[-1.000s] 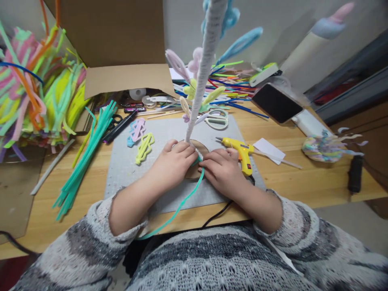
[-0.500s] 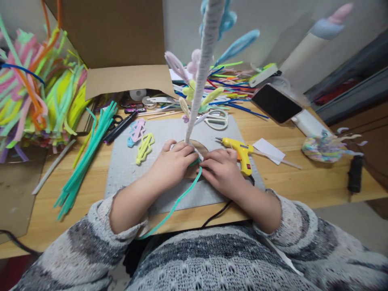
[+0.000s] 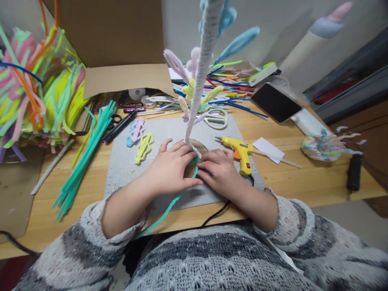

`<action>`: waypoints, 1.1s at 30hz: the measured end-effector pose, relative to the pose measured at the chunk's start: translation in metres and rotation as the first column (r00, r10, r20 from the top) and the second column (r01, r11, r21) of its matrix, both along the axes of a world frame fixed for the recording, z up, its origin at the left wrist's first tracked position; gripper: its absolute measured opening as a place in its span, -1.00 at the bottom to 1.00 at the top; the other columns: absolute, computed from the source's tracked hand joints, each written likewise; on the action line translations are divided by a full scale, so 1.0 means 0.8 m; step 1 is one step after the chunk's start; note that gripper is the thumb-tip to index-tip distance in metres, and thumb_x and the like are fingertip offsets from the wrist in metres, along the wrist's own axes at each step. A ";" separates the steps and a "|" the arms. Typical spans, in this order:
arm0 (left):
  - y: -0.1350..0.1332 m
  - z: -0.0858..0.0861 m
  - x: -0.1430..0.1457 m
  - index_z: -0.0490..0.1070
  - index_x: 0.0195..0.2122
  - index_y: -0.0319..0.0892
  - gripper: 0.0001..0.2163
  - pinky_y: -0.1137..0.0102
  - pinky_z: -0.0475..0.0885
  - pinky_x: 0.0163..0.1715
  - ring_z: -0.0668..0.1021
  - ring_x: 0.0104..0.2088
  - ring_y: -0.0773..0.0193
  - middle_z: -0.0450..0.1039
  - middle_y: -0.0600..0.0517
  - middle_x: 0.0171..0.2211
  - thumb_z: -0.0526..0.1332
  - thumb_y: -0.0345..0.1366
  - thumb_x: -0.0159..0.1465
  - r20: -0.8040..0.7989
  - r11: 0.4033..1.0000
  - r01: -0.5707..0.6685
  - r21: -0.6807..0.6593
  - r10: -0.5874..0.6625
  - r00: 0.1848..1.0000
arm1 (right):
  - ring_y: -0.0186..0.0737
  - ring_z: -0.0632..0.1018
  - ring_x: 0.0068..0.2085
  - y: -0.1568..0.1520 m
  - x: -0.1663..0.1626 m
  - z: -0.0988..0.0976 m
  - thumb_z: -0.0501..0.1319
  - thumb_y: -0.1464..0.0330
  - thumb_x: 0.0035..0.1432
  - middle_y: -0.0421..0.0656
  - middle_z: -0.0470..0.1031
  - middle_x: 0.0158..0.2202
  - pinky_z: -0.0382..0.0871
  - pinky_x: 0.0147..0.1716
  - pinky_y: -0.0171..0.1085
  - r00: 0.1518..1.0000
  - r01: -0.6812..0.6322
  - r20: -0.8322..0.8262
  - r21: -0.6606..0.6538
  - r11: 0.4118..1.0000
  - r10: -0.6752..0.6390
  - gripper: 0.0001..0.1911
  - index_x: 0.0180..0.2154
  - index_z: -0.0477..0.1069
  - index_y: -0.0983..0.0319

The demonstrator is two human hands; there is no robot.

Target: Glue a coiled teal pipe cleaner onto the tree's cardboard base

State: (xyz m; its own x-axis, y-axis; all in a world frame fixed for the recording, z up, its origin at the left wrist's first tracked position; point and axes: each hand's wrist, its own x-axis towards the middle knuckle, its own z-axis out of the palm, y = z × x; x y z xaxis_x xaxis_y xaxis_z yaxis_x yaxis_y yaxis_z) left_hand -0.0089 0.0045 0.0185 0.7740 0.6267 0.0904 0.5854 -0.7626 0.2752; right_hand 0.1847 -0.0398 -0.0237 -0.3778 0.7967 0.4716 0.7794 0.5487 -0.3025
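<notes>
A tall white fuzzy stem (image 3: 200, 68) with pastel pipe-cleaner loops rises from a round cardboard disc (image 3: 202, 147) on a grey mat (image 3: 127, 161). My left hand (image 3: 171, 169) curls round the foot of the stem, its fingers closed on a teal pipe cleaner (image 3: 165, 212) that trails toward my lap. My right hand (image 3: 220, 171) sits just right of the stem base, fingers bent and pinching the same teal pipe cleaner where it wraps the stem.
A yellow glue gun (image 3: 239, 151) lies right of my hands, its black cord running off the table edge. White scissors (image 3: 216, 119) lie behind the stem. A teal pipe-cleaner bundle (image 3: 85, 157), a cardboard box (image 3: 121, 52), a phone (image 3: 275, 103) and a black spool (image 3: 354, 173) surround the mat.
My left hand has shifted right and forward over the stem base, thumb now spread. The trailing teal pipe cleaner has swung left under my left wrist. My right hand barely moved.
</notes>
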 end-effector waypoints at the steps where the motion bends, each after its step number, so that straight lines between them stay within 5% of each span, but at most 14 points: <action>1: -0.001 -0.001 0.000 0.35 0.06 -0.13 -0.48 -0.05 -0.17 0.24 0.33 0.17 -0.01 0.38 -0.11 0.10 0.19 0.07 0.17 -0.005 1.000 -0.004 0.005 0.004 1.000 | -0.13 0.47 -0.17 0.000 0.000 0.001 0.25 0.30 0.19 -0.15 0.55 -0.26 0.06 -0.10 -0.06 1.000 -0.005 0.012 0.002 1.000 0.005 -0.88 -0.33 0.51 0.20; 7: 0.000 -0.003 -0.002 0.33 0.08 -0.12 -0.57 -0.05 -0.21 0.26 0.32 0.19 0.02 0.37 -0.09 0.12 0.17 -0.11 0.20 -0.009 1.000 0.003 -0.012 -0.003 1.000 | -0.14 0.48 -0.13 -0.002 0.004 0.013 0.15 0.47 0.17 -0.14 0.57 -0.20 0.05 -0.08 -0.05 0.999 -0.033 -0.041 -0.028 0.999 0.031 -0.82 -0.20 0.47 0.21; 12: 0.002 -0.003 -0.002 0.36 0.07 -0.14 -0.50 -0.08 -0.23 0.26 0.33 0.17 -0.02 0.39 -0.10 0.09 0.15 0.06 0.20 0.008 0.999 -0.011 -0.037 0.012 1.000 | -0.13 0.48 -0.14 0.004 0.010 0.016 0.13 0.55 0.08 -0.16 0.58 -0.22 0.04 -0.09 -0.06 0.999 -0.017 -0.050 -0.055 0.998 0.015 -0.79 -0.24 0.43 0.22; 18: -0.003 -0.006 0.002 0.35 0.06 -0.14 -0.40 -0.09 -0.29 0.26 0.29 0.20 -0.04 0.37 -0.12 0.10 0.16 0.20 0.14 0.018 0.999 -0.038 -0.030 0.038 0.999 | -0.09 0.44 -0.11 0.007 0.013 0.013 0.23 0.34 0.18 -0.15 0.55 -0.21 0.01 -0.09 -0.04 0.999 -0.013 0.044 -0.053 0.999 0.016 -0.92 -0.36 0.48 0.17; 29: -0.009 -0.005 0.003 0.29 0.09 -0.15 -0.52 -0.07 -0.28 0.28 0.25 0.23 -0.01 0.33 -0.13 0.12 0.21 -0.18 0.13 -0.026 0.999 -0.044 0.007 0.044 0.999 | -0.13 0.47 -0.09 0.006 0.007 0.012 0.18 0.38 0.21 -0.18 0.59 -0.17 0.02 -0.04 -0.04 1.000 -0.017 -0.001 -0.083 0.996 0.017 -0.90 -0.26 0.47 0.14; 33: -0.005 -0.004 -0.001 0.28 0.11 -0.15 -0.50 -0.08 -0.30 0.28 0.23 0.24 -0.03 0.31 -0.13 0.16 0.19 -0.21 0.11 -0.029 1.000 -0.017 -0.022 0.016 0.999 | -0.14 0.53 -0.06 0.005 0.012 0.014 0.14 0.51 0.12 -0.18 0.61 -0.19 0.03 0.04 -0.01 0.997 -0.024 -0.071 -0.045 0.999 0.021 -0.72 -0.14 0.44 0.15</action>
State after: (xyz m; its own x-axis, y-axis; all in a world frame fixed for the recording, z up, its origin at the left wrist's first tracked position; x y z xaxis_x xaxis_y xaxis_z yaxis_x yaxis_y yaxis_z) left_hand -0.0101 0.0005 0.0152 0.7655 0.6413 0.0537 0.6061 -0.7465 0.2747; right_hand 0.1941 -0.0359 -0.0122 -0.3630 0.8097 0.4611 0.7427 0.5503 -0.3816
